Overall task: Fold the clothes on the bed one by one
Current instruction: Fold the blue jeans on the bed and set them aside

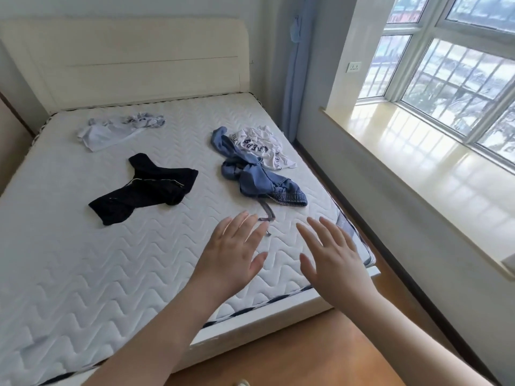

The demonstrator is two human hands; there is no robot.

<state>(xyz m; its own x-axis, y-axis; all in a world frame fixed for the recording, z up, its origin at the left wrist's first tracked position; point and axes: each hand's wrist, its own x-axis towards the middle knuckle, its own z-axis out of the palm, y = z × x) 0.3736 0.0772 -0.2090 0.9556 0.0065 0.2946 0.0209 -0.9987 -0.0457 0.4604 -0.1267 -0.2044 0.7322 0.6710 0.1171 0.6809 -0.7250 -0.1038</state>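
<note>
Reaching over the white quilted mattress (117,263), the left hand (232,256) and right hand (333,259) are hovering flat, fingers spread, holding nothing. The crumpled blue drawstring trousers (260,178) are lying just beyond them, partly overlapping a white lettered T-shirt (264,146); lifting by the waistband should be freeing them cleanly

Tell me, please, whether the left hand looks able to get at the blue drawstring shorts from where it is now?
Probably yes. The left hand is open above the mattress, its fingertips next to the drawstring that trails off the blue shorts. Nothing lies between them; the black garment sits off to the left.
</note>
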